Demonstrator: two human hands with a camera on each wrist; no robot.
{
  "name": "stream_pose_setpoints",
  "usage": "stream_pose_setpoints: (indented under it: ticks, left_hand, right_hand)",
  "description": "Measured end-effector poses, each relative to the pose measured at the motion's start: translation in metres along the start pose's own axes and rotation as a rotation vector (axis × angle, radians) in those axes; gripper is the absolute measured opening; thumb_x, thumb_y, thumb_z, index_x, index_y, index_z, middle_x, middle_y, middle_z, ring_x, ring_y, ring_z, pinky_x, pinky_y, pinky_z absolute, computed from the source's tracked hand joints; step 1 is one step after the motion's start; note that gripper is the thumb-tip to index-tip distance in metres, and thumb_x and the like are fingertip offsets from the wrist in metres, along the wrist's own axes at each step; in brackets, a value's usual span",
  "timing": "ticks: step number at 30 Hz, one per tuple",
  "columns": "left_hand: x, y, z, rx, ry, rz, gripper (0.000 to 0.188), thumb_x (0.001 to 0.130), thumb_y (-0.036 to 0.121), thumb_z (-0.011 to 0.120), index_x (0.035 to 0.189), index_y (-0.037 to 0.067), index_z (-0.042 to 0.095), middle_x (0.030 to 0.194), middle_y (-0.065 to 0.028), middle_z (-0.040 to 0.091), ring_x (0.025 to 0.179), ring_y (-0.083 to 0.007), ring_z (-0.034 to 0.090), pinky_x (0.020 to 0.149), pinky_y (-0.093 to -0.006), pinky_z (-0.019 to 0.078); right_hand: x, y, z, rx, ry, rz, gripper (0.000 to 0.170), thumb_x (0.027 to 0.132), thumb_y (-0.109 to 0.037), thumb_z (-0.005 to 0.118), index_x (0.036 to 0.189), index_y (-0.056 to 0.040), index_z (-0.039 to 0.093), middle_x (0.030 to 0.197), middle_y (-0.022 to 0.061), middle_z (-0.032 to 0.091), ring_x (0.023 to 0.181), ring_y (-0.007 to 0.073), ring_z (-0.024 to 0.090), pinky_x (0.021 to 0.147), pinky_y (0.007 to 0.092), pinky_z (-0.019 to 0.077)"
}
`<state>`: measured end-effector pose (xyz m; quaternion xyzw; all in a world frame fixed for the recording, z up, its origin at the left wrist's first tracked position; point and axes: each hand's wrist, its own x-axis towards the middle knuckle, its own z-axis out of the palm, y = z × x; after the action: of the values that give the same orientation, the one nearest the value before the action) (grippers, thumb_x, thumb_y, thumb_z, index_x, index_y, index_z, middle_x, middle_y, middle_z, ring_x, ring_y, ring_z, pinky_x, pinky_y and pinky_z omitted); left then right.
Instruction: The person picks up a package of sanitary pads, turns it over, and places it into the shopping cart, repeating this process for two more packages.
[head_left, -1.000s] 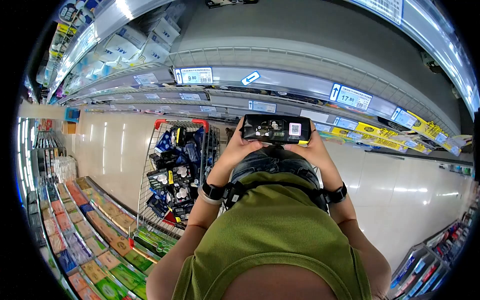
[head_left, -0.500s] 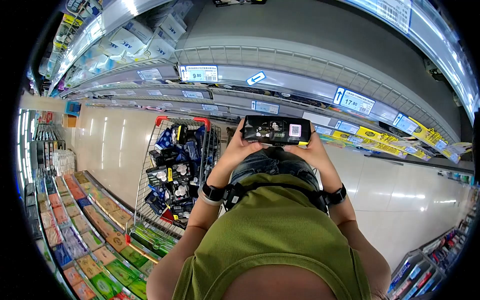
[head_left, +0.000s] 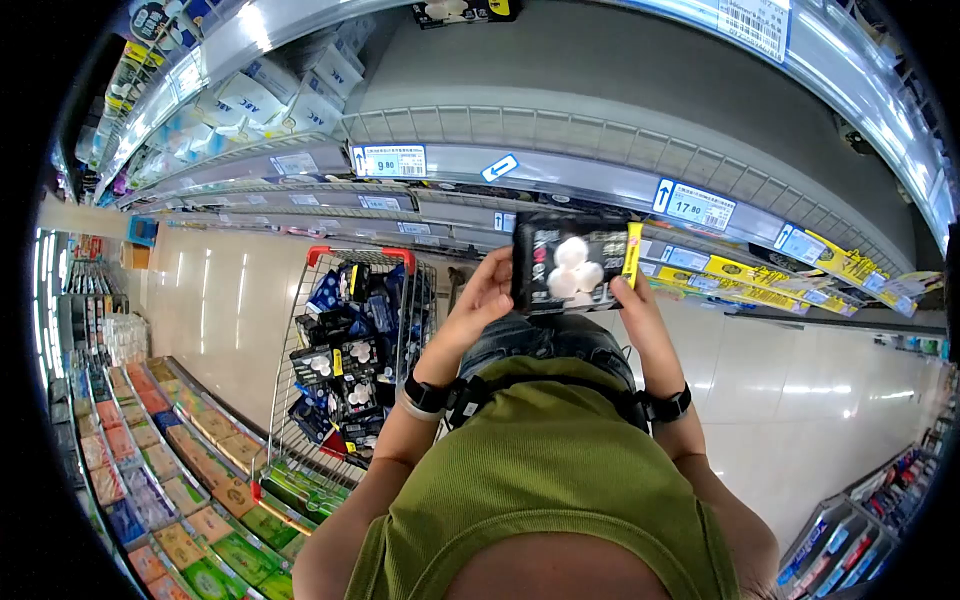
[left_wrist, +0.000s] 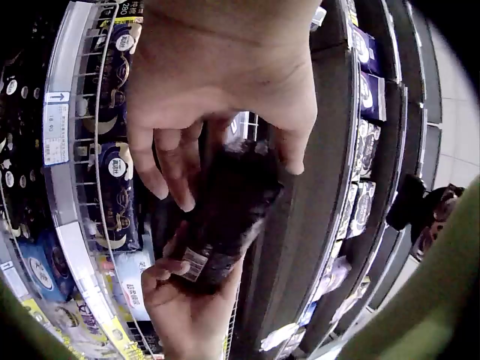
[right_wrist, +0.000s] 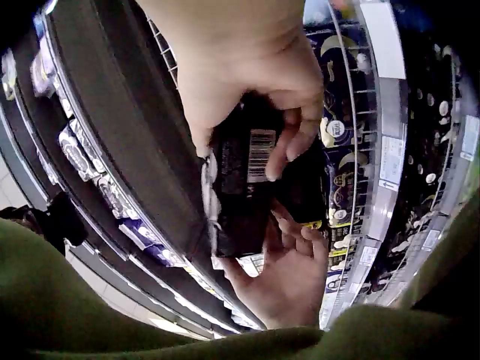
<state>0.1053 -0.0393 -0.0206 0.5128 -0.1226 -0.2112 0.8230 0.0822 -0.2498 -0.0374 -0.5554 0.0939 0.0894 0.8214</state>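
A black pack of sanitary pads [head_left: 572, 265], printed with a white cotton flower and a yellow strip, is held up in front of the waist. My right hand [head_left: 640, 310] grips its right end, thumb on the printed front. In the right wrist view that hand's fingers bend over the end with the barcode [right_wrist: 261, 154]. My left hand [head_left: 483, 298] is at the pack's left edge, fingers loosely spread. From the left wrist, the left thumb and fingers stand on either side of the dark pack [left_wrist: 236, 195], without closing around it.
A wire shopping cart [head_left: 412, 262] filled with black and blue packs stands at the left. Ahead runs a shelf [head_left: 600, 75] with a wire front rail and price tags [head_left: 692, 205]. White ABC packs [head_left: 250, 95] sit further left; green and orange packs [head_left: 235, 550] lie low behind the cart.
The pack has turned from its narrow side to its broad printed front and shifted slightly right. My left hand has loosened from its left end; the right hand keeps its grip.
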Motion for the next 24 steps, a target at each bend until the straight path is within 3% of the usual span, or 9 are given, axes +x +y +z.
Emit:
stream_pose_setpoints:
  ticks: [2,6,10,13,15,17,19,23,24]
  left_hand:
    - [-0.003,0.001,0.000,0.049,0.017,0.004,0.067,0.071,0.017,0.060,0.123,0.002,0.021,0.112,-0.0070,0.038,0.104,-0.0146,0.036,0.088,-0.0273,0.0270]
    - [-0.002,0.006,0.004,0.083,0.118,-0.118,0.066,0.068,0.005,0.061,0.122,0.004,0.023,0.111,-0.0048,0.040,0.100,-0.0126,0.040,0.083,-0.0250,0.0334]
    - [-0.002,0.017,0.004,0.054,0.100,-0.027,0.064,0.065,-0.003,0.060,0.119,0.004,0.027,0.110,-0.0048,0.041,0.100,-0.0124,0.041,0.084,-0.0253,0.0341]
    - [-0.003,0.034,0.004,0.137,0.169,-0.025,0.061,0.066,-0.004,0.060,0.118,0.003,0.029,0.109,-0.0051,0.042,0.100,-0.0131,0.041,0.084,-0.0264,0.0347]
    - [0.003,0.050,0.001,0.220,0.124,0.096,0.055,0.066,-0.002,0.060,0.114,0.001,0.033,0.107,-0.0061,0.044,0.098,-0.0135,0.043,0.083,-0.0266,0.0358]
    - [0.008,0.070,-0.004,0.275,0.125,0.070,0.052,0.067,-0.001,0.060,0.113,0.000,0.034,0.105,-0.0065,0.046,0.098,-0.0137,0.043,0.084,-0.0270,0.0348]
    - [0.021,0.087,-0.010,0.422,0.127,0.175,0.050,0.069,0.004,0.061,0.112,-0.001,0.036,0.104,-0.0066,0.046,0.097,-0.0143,0.043,0.085,-0.0275,0.0332]
    - [0.060,0.125,-0.014,0.456,0.162,0.418,0.046,0.072,0.003,0.057,0.112,-0.002,0.035,0.104,-0.0067,0.046,0.095,-0.0139,0.044,0.083,-0.0262,0.0341]
    - [0.070,0.134,-0.013,0.386,0.202,0.438,0.044,0.074,0.002,0.055,0.112,-0.003,0.035,0.104,-0.0070,0.046,0.095,-0.0137,0.044,0.083,-0.0252,0.0339]
  right_hand:
    - [-0.002,-0.006,0.006,-0.192,-0.007,-0.039,0.053,0.077,-0.024,0.054,0.117,0.0014,0.029,0.098,0.0071,0.047,0.087,0.0120,0.044,0.075,0.0232,0.0365]
    - [-0.004,-0.017,0.006,-0.319,-0.086,-0.049,0.052,0.078,-0.027,0.051,0.115,0.0014,0.030,0.100,0.0087,0.046,0.090,0.0131,0.043,0.077,0.0237,0.0350]
    - [-0.006,-0.029,0.009,-0.349,-0.157,-0.122,0.049,0.078,-0.027,0.051,0.113,0.0014,0.033,0.101,0.0083,0.047,0.093,0.0148,0.042,0.082,0.0259,0.0322]
    - [-0.002,-0.058,0.019,-0.540,-0.261,-0.233,0.045,0.072,-0.019,0.059,0.108,0.0005,0.041,0.099,0.0112,0.049,0.088,0.0174,0.048,0.077,0.0276,0.0366]
    - [0.003,-0.074,0.028,-0.697,-0.260,-0.389,0.042,0.067,-0.018,0.063,0.100,0.0008,0.046,0.089,0.0127,0.051,0.083,0.0221,0.051,0.074,0.0281,0.0389]
    - [0.009,-0.092,0.040,-0.765,-0.267,-0.510,0.041,0.067,-0.020,0.063,0.097,0.0014,0.046,0.087,0.0136,0.051,0.082,0.0225,0.051,0.071,0.0284,0.0395]
    - [0.017,-0.113,0.050,-0.841,-0.240,-0.454,0.041,0.066,-0.023,0.064,0.094,0.0020,0.047,0.087,0.0145,0.050,0.080,0.0236,0.051,0.069,0.0288,0.0398]
    - [0.055,-0.148,0.082,-0.844,-0.170,-0.771,0.045,0.064,-0.026,0.065,0.093,0.0035,0.047,0.090,0.0179,0.050,0.082,0.0304,0.051,0.069,0.0335,0.0400]
    - [0.068,-0.157,0.087,-0.899,-0.178,-0.714,0.046,0.065,-0.028,0.064,0.095,0.0034,0.046,0.091,0.0192,0.050,0.083,0.0318,0.050,0.070,0.0343,0.0397]
